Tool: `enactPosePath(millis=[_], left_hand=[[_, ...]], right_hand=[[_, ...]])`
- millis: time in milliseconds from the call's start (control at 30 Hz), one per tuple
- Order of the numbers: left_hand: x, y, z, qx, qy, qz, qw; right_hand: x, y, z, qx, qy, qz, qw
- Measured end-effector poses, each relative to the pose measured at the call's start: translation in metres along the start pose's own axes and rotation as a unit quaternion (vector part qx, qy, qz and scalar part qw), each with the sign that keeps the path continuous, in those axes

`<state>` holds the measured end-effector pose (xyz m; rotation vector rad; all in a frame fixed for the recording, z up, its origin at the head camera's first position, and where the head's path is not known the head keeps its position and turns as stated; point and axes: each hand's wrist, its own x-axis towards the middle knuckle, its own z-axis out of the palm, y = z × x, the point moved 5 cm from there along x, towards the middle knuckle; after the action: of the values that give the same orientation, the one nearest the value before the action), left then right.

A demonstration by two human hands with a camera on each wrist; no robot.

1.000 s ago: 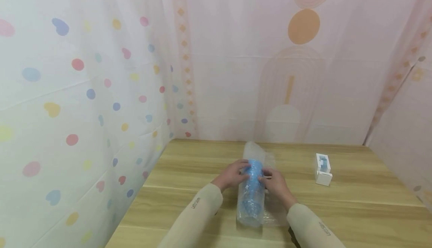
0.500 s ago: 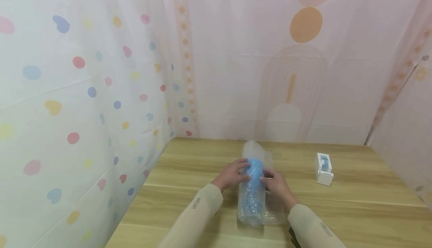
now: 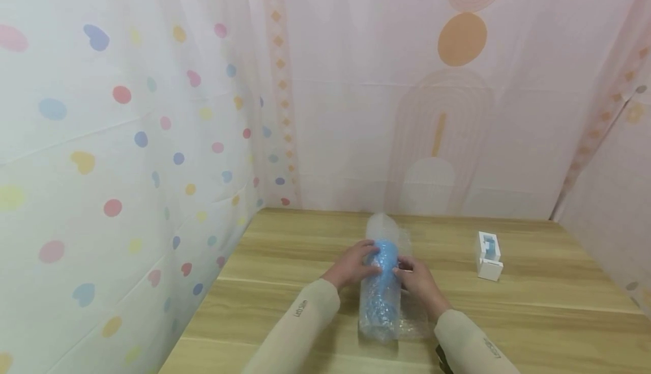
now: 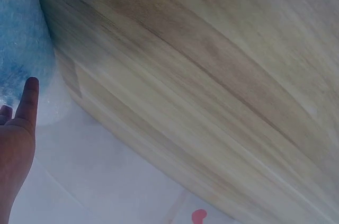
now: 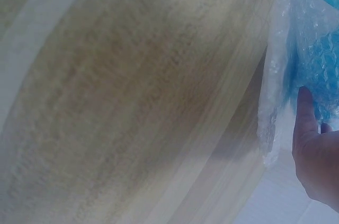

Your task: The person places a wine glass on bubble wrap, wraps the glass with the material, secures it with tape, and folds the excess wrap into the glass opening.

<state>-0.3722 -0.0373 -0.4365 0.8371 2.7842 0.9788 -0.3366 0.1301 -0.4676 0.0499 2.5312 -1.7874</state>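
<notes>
A blue cylinder [image 3: 383,292] lies lengthwise on the table, rolled up in clear bubble wrap [image 3: 381,227]. The wrap extends past its far end, and a loose flap [image 3: 413,320] lies flat along the right side. From the left, my left hand [image 3: 354,265] holds the roll, fingers over its top and thumb nearer me. My right hand [image 3: 419,282] holds its right side, thumb against the wrap and other fingers partly hidden. A finger of the left hand [image 4: 18,142] rests along the roll in the left wrist view; the right hand [image 5: 318,155] touches the wrap in the right wrist view.
A white tape dispenser [image 3: 489,256] with light blue tape stands at the right of the wooden table [image 3: 285,238]. Patterned curtains [image 3: 335,137] hang behind the table and along both sides.
Both hands keep their hold and have barely moved. The wrapped roll has shifted very slightly to the right, and the view has moved a little.
</notes>
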Motion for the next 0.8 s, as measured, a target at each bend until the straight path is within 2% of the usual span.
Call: enactPosePath(millis=[267, 467, 667, 800], left_hand=[[0.003, 0.006, 0.001, 0.045, 0.016, 0.028, 0.9985], [0.005, 0.013, 0.003, 0.084, 0.032, 0.058, 0.9942], [0.006, 0.018, 0.002, 0.1, 0.024, 0.035, 0.9941], [0.005, 0.019, 0.002, 0.111, 0.022, 0.025, 0.9932]], right_hand=[[-0.001, -0.002, 0.0, 0.011, 0.006, -0.022, 0.9997], [-0.002, -0.003, -0.002, -0.001, 0.011, -0.024, 0.9997], [-0.002, -0.004, -0.007, -0.032, 0.002, -0.017, 0.9993], [-0.001, -0.012, -0.01, -0.067, 0.022, -0.032, 0.997]])
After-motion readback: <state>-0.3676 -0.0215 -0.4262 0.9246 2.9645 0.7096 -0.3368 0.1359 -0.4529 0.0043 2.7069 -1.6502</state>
